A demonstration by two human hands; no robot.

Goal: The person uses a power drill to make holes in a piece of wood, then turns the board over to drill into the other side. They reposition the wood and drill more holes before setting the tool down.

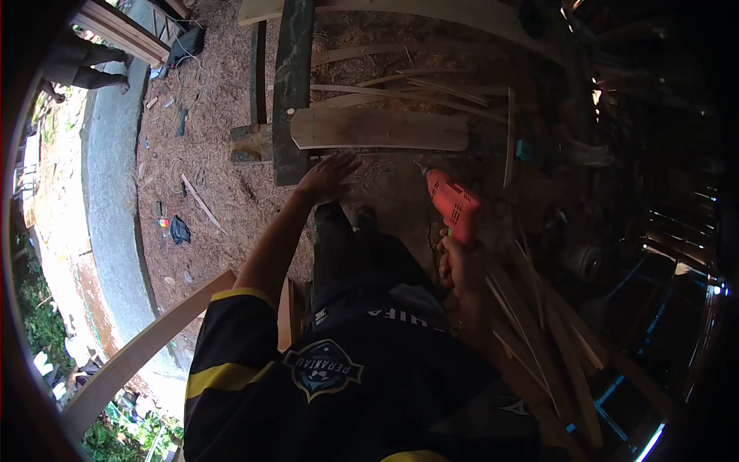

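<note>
A long grey concrete strip (115, 169) lay at far left, then a dark, rough timber beam (293, 69). The left hand (329, 177), fingers extended, was just beside a pale, flat wooden board (377, 129); contact could not be told. Near the board's lower edge pointed a red pistol-shaped power drill (454, 202), its handle wrapped by the right hand (459, 266).

Dk. beam (292, 73) w/ plank (377, 129) atop
</note>
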